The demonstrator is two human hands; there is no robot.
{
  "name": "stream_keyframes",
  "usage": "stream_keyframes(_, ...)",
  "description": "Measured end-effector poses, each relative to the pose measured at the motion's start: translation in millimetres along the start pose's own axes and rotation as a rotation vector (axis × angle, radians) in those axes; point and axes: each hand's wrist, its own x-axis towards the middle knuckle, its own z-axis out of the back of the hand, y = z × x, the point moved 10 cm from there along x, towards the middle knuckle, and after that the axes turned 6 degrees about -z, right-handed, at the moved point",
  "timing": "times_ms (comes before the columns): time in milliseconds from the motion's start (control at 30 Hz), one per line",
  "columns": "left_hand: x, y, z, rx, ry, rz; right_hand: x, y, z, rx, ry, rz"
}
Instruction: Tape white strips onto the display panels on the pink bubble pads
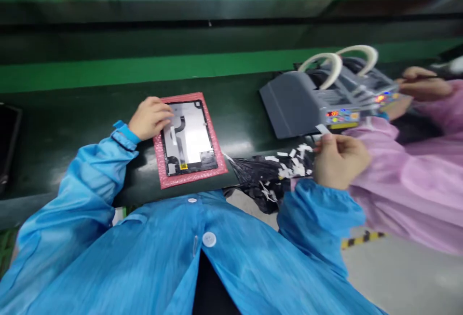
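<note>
A tablet screen [197, 136] lies with its silvery back up on a pink bubble-wrap bag [194, 178]. A dark ribbon cable and a small yellow piece show on that back, along with a white strip. My left hand [152, 117] rests on the panel's upper left edge, fingers loosely bent over it; their tips are partly blurred. Off to the right, my right hand [340, 158] is closed in a pinch on a small white tape strip [323, 130], which sticks up past the thumb. Below and left of this hand, a black plastic bag [258, 172] carries many white scraps [297, 165].
Two grey tape dispensers [296, 102] with lit displays stand at the right of the dark bench [237, 107]. A co-worker's pink sleeve [415, 175] comes close beside my right hand. A dark flat object [9, 141] lies at far left. Shelving runs along the back.
</note>
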Motion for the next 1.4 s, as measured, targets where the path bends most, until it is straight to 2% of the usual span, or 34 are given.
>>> stream_keyframes(67, 2.5, -6.9, -19.3, -0.064, 0.086, -0.094, -26.3, 17.5, -56.1, 0.113, 0.355, 0.014)
stream_keyframes(133, 1.8, -9.2, -34.0, -0.091, 0.136, -0.140, -64.1, 37.9, -118.7, 0.132, 0.677, 0.047)
stream_keyframes(200, -1.2, -9.5, -43.3, -0.102, 0.159, -0.164, -98.4, 55.2, -174.2, 0.051, 0.880, 0.124)
stream_keyframes(267, -4.7, -8.9, -48.1, -0.103, 0.161, -0.177, -122.7, 64.8, -219.0, -0.073, 0.992, 0.205)
stream_keyframes(333, -7.5, -8.4, -50.2, -0.098, 0.157, -0.186, -139.1, 67.3, -251.1, -0.217, 1.059, 0.265)
stream_keyframes(400, -8.9, -7.9, -51.4, -0.093, 0.155, -0.185, -149.0, 66.7, -269.4, -0.359, 1.086, 0.308)
stream_keyframes(500, -8.9, -6.7, -51.9, -0.094, 0.152, -0.170, -155.1, 66.6, -277.6, -0.536, 1.066, 0.355)
stream_keyframes(633, -7.9, -7.0, -51.4, -0.118, 0.148, -0.152, -157.4, 69.0, -276.0, -0.660, 1.029, 0.396)
stream_keyframes(1000, -7.3, -5.1, -51.1, -0.124, 0.173, -0.102, -166.1, 82.8, -277.7, -0.784, 0.984, 0.445)
stream_keyframes(1100, -7.0, -3.3, -48.9, -0.105, 0.160, -0.100, -152.4, 82.1, -263.9, -0.759, 0.899, 0.398)
stream_keyframes(1167, -7.0, -2.8, -47.6, -0.092, 0.152, -0.105, -126.8, 70.9, -236.4, -0.660, 0.773, 0.324)
stream_keyframes(1200, -7.0, -3.1, -47.0, -0.086, 0.149, -0.110, -109.6, 61.2, -215.6, -0.575, 0.686, 0.277)
stream_keyframes(1267, -6.9, -4.8, -45.5, -0.076, 0.139, -0.120, -70.6, 32.7, -160.6, -0.363, 0.472, 0.166)
stream_keyframes(1333, -6.3, -6.2, -44.1, -0.063, 0.128, -0.123, -34.5, -5.7, -96.4, -0.155, 0.233, 0.031)
stream_keyframes(1400, -4.6, -4.9, -43.3, -0.034, 0.117, -0.107, -8.6, -44.4, -40.8, 0.001, 0.032, -0.115)
